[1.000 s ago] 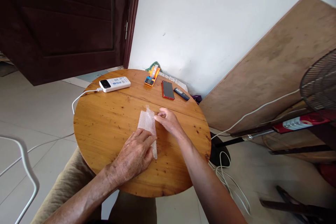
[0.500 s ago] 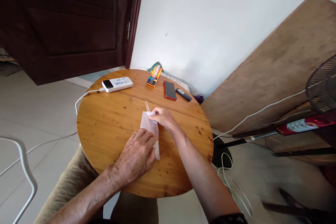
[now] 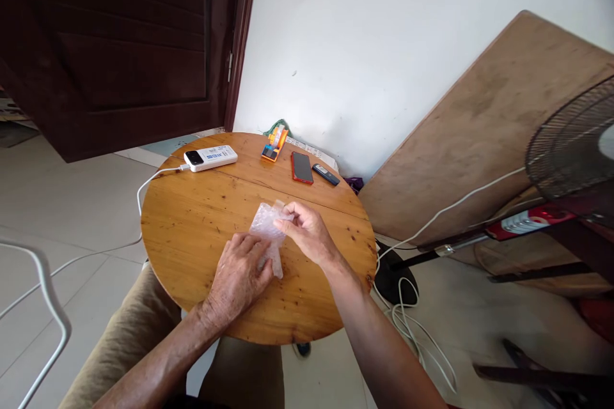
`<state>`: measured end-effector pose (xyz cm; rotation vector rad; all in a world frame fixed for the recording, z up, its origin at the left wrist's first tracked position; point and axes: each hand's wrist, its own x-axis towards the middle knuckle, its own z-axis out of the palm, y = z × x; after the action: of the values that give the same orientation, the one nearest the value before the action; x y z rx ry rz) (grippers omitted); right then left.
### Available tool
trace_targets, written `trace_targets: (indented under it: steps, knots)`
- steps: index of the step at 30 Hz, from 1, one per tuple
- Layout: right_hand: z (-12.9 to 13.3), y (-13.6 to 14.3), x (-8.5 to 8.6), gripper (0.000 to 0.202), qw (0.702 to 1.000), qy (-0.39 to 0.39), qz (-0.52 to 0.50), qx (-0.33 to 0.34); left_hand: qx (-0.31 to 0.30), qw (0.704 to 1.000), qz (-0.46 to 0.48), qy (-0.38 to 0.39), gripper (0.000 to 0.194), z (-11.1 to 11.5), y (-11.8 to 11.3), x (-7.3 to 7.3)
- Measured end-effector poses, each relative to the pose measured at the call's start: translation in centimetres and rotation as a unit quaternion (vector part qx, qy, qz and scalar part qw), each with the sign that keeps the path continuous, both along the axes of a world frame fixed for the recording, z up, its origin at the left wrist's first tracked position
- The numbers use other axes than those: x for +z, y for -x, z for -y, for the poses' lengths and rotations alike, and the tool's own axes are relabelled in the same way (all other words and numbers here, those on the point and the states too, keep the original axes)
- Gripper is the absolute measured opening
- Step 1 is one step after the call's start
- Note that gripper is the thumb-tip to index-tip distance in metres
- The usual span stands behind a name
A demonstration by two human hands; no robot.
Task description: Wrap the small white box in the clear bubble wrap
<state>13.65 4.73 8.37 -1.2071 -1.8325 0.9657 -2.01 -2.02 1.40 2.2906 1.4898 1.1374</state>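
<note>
A piece of bubble wrap (image 3: 265, 222) lies on the round wooden table (image 3: 192, 230), in front of me. My left hand (image 3: 240, 271) rests on its lower part, the fingers spread a little and pressing it against the wood. At the upper right corner, my right hand (image 3: 307, 229) pinches the wrap's edge between thumb and fingers. A short strip of clear tape (image 3: 279, 204) shows beside the right fingertips. Part of the wrap is hidden under the left fingers.
Along the table's far side are a white power bank (image 3: 211, 157) with a cable, an orange tape dispenser (image 3: 275, 144), a red-edged phone (image 3: 302, 167) and a dark handheld device (image 3: 325, 174). A fan (image 3: 575, 140) stands at the right.
My right hand has turned and shifted slightly right, pulling the wrap's upper corner rightward. The tape strip that stuck up beyond the wrap is now nearer the right fingertips. The view has shifted slightly.
</note>
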Motion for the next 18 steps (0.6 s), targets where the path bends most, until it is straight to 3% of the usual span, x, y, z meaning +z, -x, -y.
trace_targets:
  steps: [5, 11, 15, 18]
  knots:
    - [2.6, -0.5, 0.5, 0.018, 0.998, -0.043, 0.039, 0.011, 0.074, 0.997, -0.004, -0.013, 0.018, 0.6, 0.1, 0.0]
    - [4.5, -0.8, -0.1, 0.016, 0.995, -0.081, 0.053, 0.004, 0.097, 0.995, 0.014, 0.013, 0.021, 0.3, 0.1, -0.1]
    - [6.6, -0.5, -1.7, 0.01, 0.989, -0.137, 0.061, 0.009, 0.091, 0.993, 0.067, 0.045, 0.048, 0.1, 0.3, -0.3]
    - [7.9, -0.3, -3.1, 0.017, 0.973, -0.215, 0.078, 0.027, 0.046, 0.995, 0.076, 0.038, 0.064, 0.1, 0.7, -0.7]
